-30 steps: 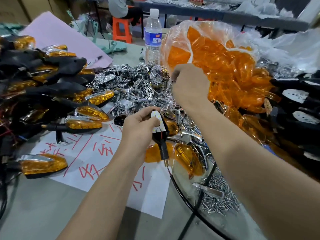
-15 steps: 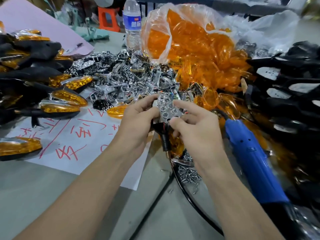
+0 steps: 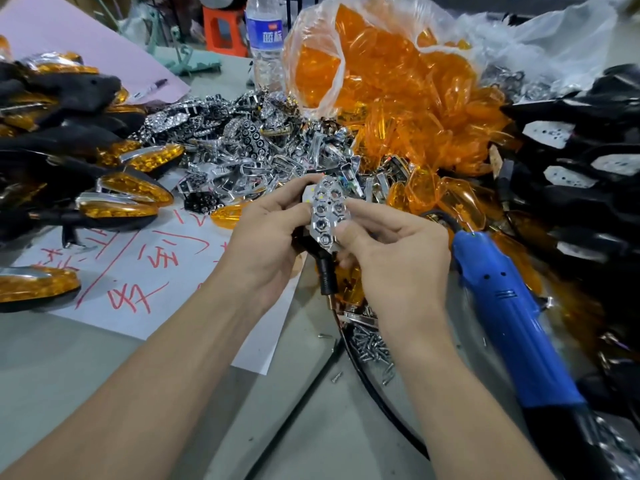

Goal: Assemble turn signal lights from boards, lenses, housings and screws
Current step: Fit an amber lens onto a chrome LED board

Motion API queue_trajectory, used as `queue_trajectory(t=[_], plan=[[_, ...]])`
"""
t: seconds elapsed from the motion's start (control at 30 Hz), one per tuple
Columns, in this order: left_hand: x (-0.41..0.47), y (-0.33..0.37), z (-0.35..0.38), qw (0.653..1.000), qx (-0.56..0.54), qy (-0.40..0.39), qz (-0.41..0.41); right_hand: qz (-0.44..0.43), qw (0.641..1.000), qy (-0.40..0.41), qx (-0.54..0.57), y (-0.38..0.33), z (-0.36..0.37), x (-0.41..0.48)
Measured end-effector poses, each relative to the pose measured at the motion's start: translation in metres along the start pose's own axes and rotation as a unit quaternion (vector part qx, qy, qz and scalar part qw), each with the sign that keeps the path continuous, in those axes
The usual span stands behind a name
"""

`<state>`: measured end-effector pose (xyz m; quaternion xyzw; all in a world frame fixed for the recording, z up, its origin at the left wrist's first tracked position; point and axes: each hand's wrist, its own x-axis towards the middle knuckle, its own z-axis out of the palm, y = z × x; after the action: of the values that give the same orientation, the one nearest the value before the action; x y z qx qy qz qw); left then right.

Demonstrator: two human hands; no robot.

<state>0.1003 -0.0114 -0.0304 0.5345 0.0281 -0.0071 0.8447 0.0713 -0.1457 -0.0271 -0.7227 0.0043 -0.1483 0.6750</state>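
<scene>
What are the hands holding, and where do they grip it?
The left hand grips a black housing around its body; the right hand pinches the chrome reflector by its right edge.

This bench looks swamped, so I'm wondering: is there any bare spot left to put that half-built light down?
Yes: the grey table lies bare near the front edge, below the white paper, and in the strip between that paper's corner and the black cable. Beyond it is crowded: chrome reflectors, orange lenses, black housings right, finished lights left.
</scene>
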Motion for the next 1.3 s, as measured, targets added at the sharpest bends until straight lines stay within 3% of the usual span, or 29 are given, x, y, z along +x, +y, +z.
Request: queue_trajectory(t=[0.17,0.23,0.6,0.83,1.07,1.3], plan=[[-0.003,-0.003,-0.001,0.999,0.03,0.032,0.001,0.084,0.978,-0.037,0.19,0.001,-0.002,0.003],[-0.005,-0.003,0.0,0.999,0.032,0.038,-0.006,0.106,0.971,-0.037,0.211,0.001,-0.001,0.002],[-0.006,-0.001,-0.004,0.998,0.008,0.038,-0.049,0.056,0.998,-0.017,0.012,-0.001,-0.001,0.0],[-0.005,-0.001,-0.006,0.997,-0.006,0.043,-0.06,-0.012,0.984,0.011,-0.177,-0.006,0.002,-0.005],[-0.012,0.001,-0.004,0.997,-0.029,0.011,-0.065,0.014,0.985,-0.012,-0.174,-0.002,0.002,-0.003],[-0.017,0.005,0.001,0.999,0.03,0.024,0.003,0.003,0.99,-0.011,-0.139,-0.006,0.002,-0.005]])
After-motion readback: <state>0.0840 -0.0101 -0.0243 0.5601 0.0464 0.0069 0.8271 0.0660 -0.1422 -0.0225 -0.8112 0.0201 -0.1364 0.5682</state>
